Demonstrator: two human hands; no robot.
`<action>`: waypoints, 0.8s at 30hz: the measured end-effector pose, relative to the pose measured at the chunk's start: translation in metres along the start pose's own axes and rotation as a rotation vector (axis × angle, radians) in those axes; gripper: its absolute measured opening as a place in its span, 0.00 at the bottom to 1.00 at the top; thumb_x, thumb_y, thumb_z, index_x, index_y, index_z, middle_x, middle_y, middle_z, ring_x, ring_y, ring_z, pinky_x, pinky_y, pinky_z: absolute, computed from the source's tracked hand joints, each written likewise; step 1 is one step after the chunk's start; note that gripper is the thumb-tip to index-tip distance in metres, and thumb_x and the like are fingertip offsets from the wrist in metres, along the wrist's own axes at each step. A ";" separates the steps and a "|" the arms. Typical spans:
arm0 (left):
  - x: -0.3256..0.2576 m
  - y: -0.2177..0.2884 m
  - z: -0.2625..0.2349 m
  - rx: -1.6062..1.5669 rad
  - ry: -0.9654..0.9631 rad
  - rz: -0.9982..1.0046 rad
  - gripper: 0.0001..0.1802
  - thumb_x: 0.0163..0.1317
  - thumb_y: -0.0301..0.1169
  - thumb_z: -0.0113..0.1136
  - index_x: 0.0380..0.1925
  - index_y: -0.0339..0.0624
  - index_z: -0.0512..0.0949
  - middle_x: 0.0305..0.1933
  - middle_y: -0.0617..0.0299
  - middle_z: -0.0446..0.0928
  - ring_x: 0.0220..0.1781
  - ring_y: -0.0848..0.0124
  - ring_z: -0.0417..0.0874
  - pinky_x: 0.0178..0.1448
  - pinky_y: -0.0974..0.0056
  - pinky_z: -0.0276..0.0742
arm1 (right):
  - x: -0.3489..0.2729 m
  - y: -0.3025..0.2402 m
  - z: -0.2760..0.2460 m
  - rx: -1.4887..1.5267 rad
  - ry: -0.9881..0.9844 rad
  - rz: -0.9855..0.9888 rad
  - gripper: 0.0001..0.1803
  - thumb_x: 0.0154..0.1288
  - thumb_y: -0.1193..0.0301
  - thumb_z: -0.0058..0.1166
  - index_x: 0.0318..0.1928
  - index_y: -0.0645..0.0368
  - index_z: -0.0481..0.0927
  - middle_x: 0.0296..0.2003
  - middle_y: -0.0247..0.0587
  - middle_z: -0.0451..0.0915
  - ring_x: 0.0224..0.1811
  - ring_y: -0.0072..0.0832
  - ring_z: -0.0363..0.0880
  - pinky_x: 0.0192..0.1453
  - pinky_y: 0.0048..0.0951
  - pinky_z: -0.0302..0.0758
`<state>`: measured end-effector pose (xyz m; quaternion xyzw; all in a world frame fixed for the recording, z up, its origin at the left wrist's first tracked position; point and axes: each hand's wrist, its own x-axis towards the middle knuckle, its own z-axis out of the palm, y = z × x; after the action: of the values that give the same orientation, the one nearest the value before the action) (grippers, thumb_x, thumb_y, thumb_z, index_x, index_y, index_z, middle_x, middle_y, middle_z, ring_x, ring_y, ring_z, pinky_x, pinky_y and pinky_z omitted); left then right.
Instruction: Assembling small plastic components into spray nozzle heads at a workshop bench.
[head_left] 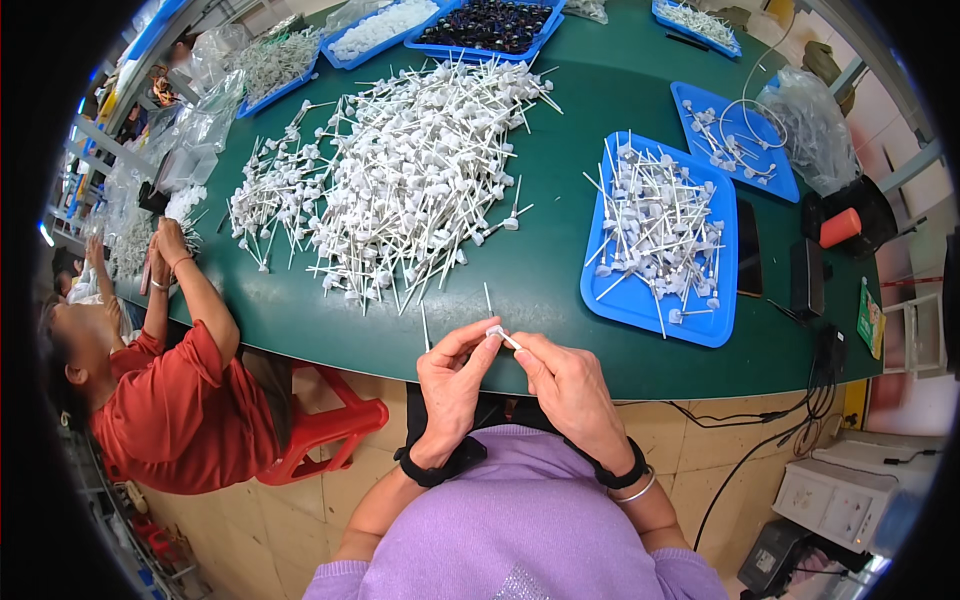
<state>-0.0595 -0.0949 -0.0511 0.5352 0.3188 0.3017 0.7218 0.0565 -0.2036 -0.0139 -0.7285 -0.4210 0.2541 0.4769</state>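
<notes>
My left hand [452,385] and my right hand [566,385] meet at the near edge of a green table [560,200]. Together they pinch one small white part with a thin stick [497,332], held between the fingertips of both hands. Just beyond them lies a big heap of the same white stick parts [400,180]. A blue tray [640,305] to the right holds several more of them. Two loose sticks [424,325] lie on the table by my left hand.
A person in a red top [180,400] sits at my left on a red stool [330,425], hands raised at the table. More blue trays [735,135] stand at the back and right. Clear bags, an orange roll [838,227] and cables lie to the right.
</notes>
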 end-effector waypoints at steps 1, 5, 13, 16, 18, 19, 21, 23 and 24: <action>0.000 0.000 0.000 0.000 0.001 -0.003 0.14 0.66 0.22 0.63 0.51 0.34 0.82 0.45 0.60 0.84 0.46 0.77 0.82 0.54 0.72 0.76 | 0.000 -0.001 0.000 -0.005 -0.005 0.007 0.10 0.73 0.71 0.51 0.51 0.59 0.78 0.30 0.56 0.79 0.31 0.55 0.78 0.31 0.46 0.71; -0.001 0.001 0.001 0.014 0.008 0.002 0.14 0.66 0.22 0.63 0.51 0.33 0.82 0.45 0.60 0.84 0.46 0.77 0.82 0.54 0.72 0.76 | 0.000 -0.001 0.000 -0.005 0.010 -0.003 0.10 0.73 0.72 0.51 0.50 0.60 0.78 0.30 0.56 0.79 0.31 0.56 0.78 0.31 0.46 0.71; -0.002 -0.003 0.001 0.055 0.030 0.022 0.14 0.65 0.22 0.64 0.50 0.33 0.83 0.44 0.59 0.84 0.46 0.76 0.82 0.53 0.71 0.76 | -0.001 -0.001 0.003 -0.053 0.046 -0.049 0.07 0.72 0.72 0.51 0.46 0.61 0.77 0.31 0.55 0.79 0.33 0.56 0.78 0.32 0.47 0.72; -0.002 -0.001 0.003 0.053 0.049 0.011 0.14 0.65 0.22 0.64 0.50 0.33 0.83 0.44 0.59 0.84 0.45 0.76 0.83 0.53 0.71 0.77 | -0.001 -0.001 0.003 -0.041 0.034 -0.030 0.07 0.73 0.72 0.51 0.46 0.61 0.77 0.31 0.55 0.80 0.33 0.56 0.78 0.32 0.48 0.72; -0.002 -0.002 0.002 0.052 0.047 0.016 0.13 0.65 0.22 0.64 0.50 0.34 0.83 0.44 0.59 0.84 0.45 0.76 0.83 0.53 0.71 0.76 | -0.001 -0.003 0.002 -0.048 0.032 -0.031 0.07 0.73 0.72 0.51 0.46 0.61 0.77 0.31 0.55 0.80 0.33 0.56 0.78 0.33 0.48 0.72; -0.001 -0.003 0.002 0.052 0.044 0.019 0.13 0.65 0.22 0.64 0.50 0.34 0.83 0.44 0.59 0.84 0.45 0.76 0.83 0.53 0.72 0.76 | -0.001 -0.004 0.002 -0.051 0.032 -0.032 0.07 0.73 0.72 0.51 0.46 0.61 0.77 0.31 0.55 0.80 0.33 0.56 0.78 0.33 0.48 0.72; -0.001 -0.005 0.001 0.074 0.051 0.036 0.14 0.65 0.21 0.64 0.50 0.35 0.83 0.43 0.60 0.84 0.44 0.77 0.82 0.52 0.72 0.76 | -0.001 -0.003 0.003 -0.058 0.040 -0.051 0.07 0.73 0.72 0.51 0.47 0.61 0.77 0.32 0.55 0.80 0.33 0.56 0.78 0.33 0.48 0.72; -0.001 -0.007 0.001 0.131 0.053 0.078 0.14 0.64 0.21 0.64 0.50 0.35 0.84 0.41 0.61 0.84 0.43 0.77 0.81 0.50 0.72 0.75 | -0.001 -0.001 0.003 -0.059 0.048 -0.063 0.08 0.73 0.72 0.51 0.47 0.61 0.78 0.32 0.55 0.80 0.34 0.56 0.79 0.33 0.48 0.72; 0.000 -0.007 0.000 0.176 0.052 0.112 0.14 0.64 0.21 0.64 0.50 0.36 0.84 0.41 0.61 0.83 0.42 0.77 0.80 0.50 0.72 0.75 | 0.000 -0.001 0.004 -0.056 0.051 -0.067 0.08 0.73 0.72 0.51 0.47 0.61 0.78 0.32 0.55 0.80 0.34 0.56 0.79 0.33 0.48 0.72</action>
<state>-0.0590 -0.0971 -0.0579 0.6055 0.3321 0.3263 0.6454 0.0531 -0.2020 -0.0146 -0.7333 -0.4395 0.2075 0.4754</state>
